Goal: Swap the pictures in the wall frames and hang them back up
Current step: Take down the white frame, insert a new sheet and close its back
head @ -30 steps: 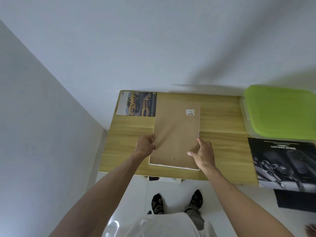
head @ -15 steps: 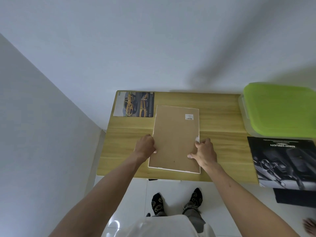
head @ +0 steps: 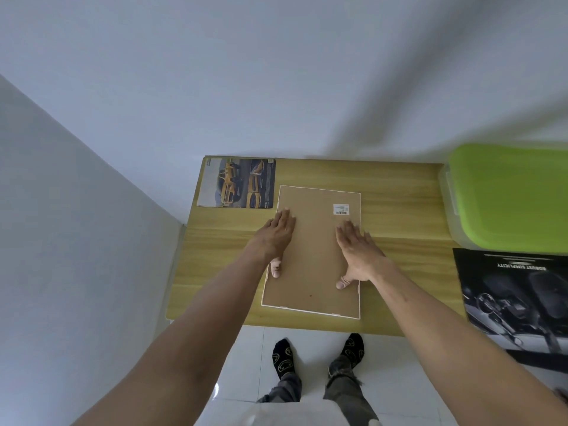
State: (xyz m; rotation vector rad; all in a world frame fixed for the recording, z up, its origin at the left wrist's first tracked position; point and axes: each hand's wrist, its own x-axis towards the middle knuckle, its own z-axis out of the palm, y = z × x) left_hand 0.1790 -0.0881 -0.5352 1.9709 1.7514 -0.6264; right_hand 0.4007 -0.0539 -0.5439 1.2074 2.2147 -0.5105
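A white picture frame (head: 313, 281) lies face down on the wooden table (head: 399, 216), its brown backing board up, with a small barcode sticker (head: 341, 209) near the far right corner. My left hand (head: 278, 233) lies flat on the board's left side, fingers spread. My right hand (head: 356, 250) presses flat on its right side. Neither hand grips anything. A loose picture of a yellow car (head: 238, 183) lies at the table's far left corner. A dark car-interior picture (head: 516, 290) lies at the right.
A clear storage box with a green lid (head: 510, 195) stands at the table's far right. White walls close in behind and to the left of the table. My feet in black socks (head: 318, 355) stand on white floor tiles at the near edge.
The frame has gone down flat onto the table. Both hands let go of its side edges and moved onto the backing board, fingers spread flat.
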